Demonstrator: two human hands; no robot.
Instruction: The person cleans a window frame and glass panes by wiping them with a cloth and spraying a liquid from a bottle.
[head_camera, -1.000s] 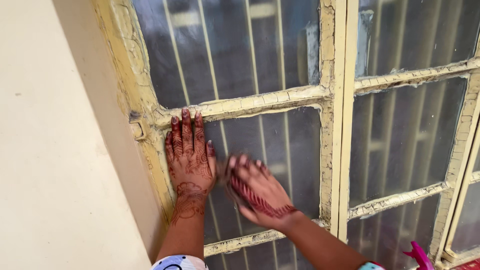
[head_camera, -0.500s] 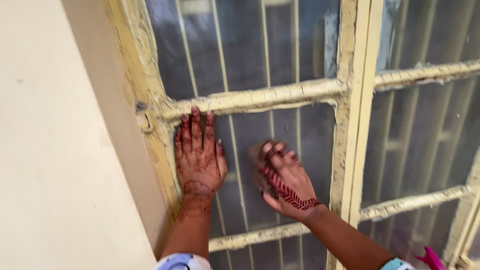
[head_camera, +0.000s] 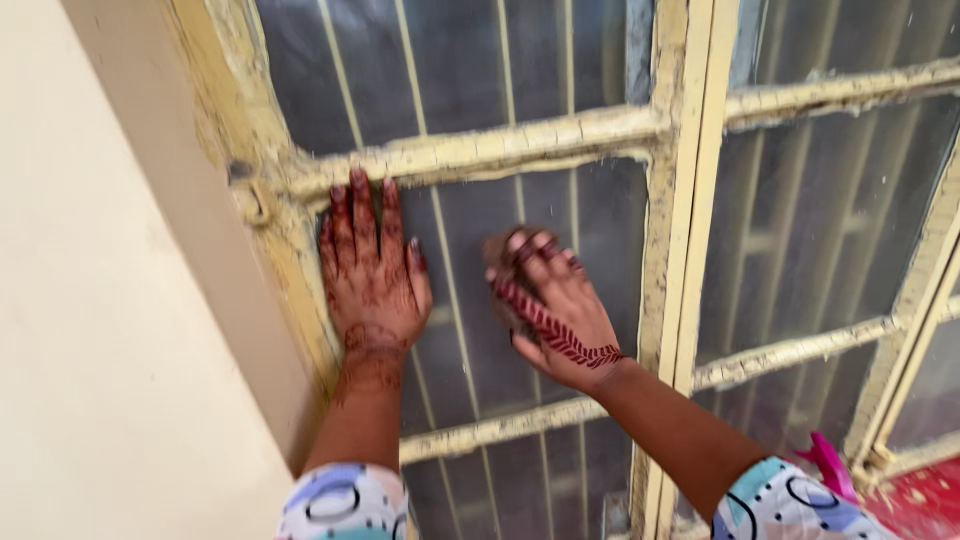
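Two hands are pressed to one dusty glass pane (head_camera: 600, 250) of an old window, the one boxed in by a cracked, peeling yellow frame (head_camera: 470, 152). The left hand (head_camera: 368, 275) is laid flat and spread wide on the glass, fingertips touching the horizontal bar just above it, with nothing held. The right hand (head_camera: 545, 305) is curled narrow around a small brownish wad, probably a cloth or scrub pad (head_camera: 500, 262), though it's too blurred to be sure; the wad is kept pressed against the glass under the fingers.

Compared with a second ago, the right hand has been moved from right beside the left thumb out toward the vertical post (head_camera: 662, 260) on its far side, and a bit higher too. The left hand hasn't been shifted at all. So the pane looks to be getting rubbed in sideways strokes, with the bracing hand as anchor.

Below the right forearm, something bright pink (head_camera: 828, 462) can be spotted near the sill.
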